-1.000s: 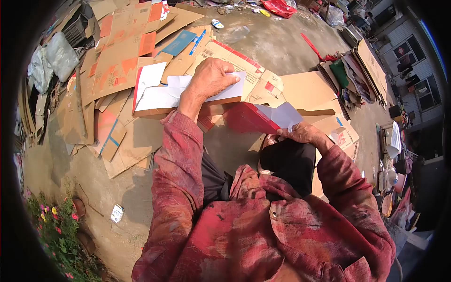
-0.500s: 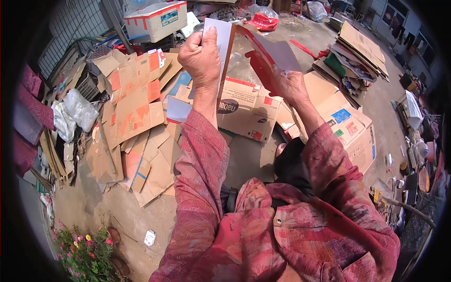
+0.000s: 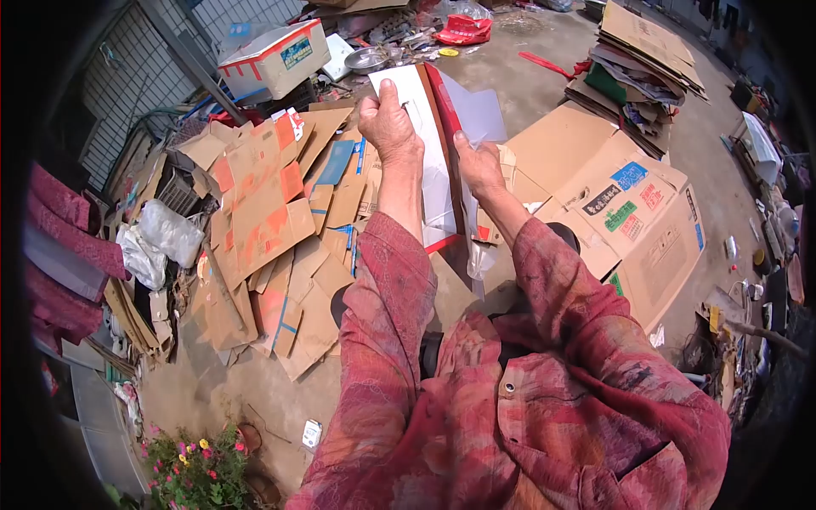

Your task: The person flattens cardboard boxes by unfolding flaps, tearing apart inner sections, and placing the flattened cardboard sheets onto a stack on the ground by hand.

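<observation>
Since half a second ago, the right hand [image 3: 482, 167] has come in toward the left hand [image 3: 393, 129], bringing the red panel [image 3: 444, 100] from well out on its side to lie right alongside the white panel [image 3: 434, 197]. Both panels now sit between the two grips, their long axes nearly parallel, running away from the body with the far ends leaning a little left. Whether they are one folded piece or two, I cannot tell from where I stand. The white panel lies just right of the left grip, the red one just left of the right grip, so each hand is nearest to its own piece; a pale flap [image 3: 478, 110] fans out beyond the right thumb.

Left fingers curl around the white panel's outer edge, the thumb lying up its face and pointing away. On the right, the thumb presses over the red panel's near side while the fingers tuck behind, mostly hidden; it too has a firm hold. Both forearms reach forward, the right slanting inward. Flattened cardboard [image 3: 259, 200] spreads left of the left grip; a large carton [image 3: 586, 217] stands right of the other.
</observation>
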A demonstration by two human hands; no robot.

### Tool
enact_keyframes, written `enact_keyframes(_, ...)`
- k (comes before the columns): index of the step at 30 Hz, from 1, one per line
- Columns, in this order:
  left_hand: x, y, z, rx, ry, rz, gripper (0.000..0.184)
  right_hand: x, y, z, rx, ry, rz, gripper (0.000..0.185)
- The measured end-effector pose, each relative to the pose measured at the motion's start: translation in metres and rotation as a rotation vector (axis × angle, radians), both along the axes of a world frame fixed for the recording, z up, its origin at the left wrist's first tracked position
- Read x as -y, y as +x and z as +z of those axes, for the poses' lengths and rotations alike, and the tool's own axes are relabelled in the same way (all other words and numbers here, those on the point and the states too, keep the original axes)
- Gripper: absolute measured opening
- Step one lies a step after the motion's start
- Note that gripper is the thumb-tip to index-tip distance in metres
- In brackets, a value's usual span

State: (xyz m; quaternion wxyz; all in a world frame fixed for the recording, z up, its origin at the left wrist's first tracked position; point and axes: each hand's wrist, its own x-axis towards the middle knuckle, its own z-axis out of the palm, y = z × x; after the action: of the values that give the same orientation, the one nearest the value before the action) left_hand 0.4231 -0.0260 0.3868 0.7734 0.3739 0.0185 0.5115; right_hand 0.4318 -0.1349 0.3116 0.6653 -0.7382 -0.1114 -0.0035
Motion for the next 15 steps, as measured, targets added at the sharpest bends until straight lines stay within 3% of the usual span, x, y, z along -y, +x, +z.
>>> enact_keyframes(2, -0.002, 0.008, -0.024, -0.155, 0.001, -0.062, 0.015, -0.004, 0.021, -0.057, 0.014, -0.032, -0.020, 0.048)
enact_keyframes(5, 0.002, 0.001, -0.038, -0.381, -0.003, -0.233, 0.012, 0.008, 0.002, -0.063, -0.032, 0.071, 0.028, 0.050)
enact_keyframes(7, -0.010, -0.013, -0.037, -0.796, 0.297, -0.360, 0.023, 0.016, 0.000, -0.074, -0.139, -0.016, 0.062, 0.048)
enact_keyframes(9, -0.010, -0.032, -0.025, -1.090, 0.655, -0.497, 0.021, 0.021, 0.013, -0.092, -0.216, -0.090, 0.083, 0.046)
enact_keyframes(10, -0.009, -0.044, -0.021, -1.167, 0.753, -0.537, 0.034, 0.018, 0.028, -0.117, -0.308, 0.022, 0.078, 0.044)
enact_keyframes(11, -0.017, -0.052, -0.029, -1.176, 0.747, -0.542, 0.034, 0.017, 0.033, -0.132, -0.400, 0.135, 0.069, 0.042)
enact_keyframes(13, -0.038, -0.063, -0.049, -0.988, 0.436, -0.762, 0.048, 0.024, 0.026, -0.132, -0.396, 0.111, 0.023, 0.041)
enact_keyframes(15, -0.045, -0.079, -0.070, -0.955, 0.316, -0.747, 0.053, 0.024, 0.032, -0.153, -0.415, 0.223, -0.019, 0.041)
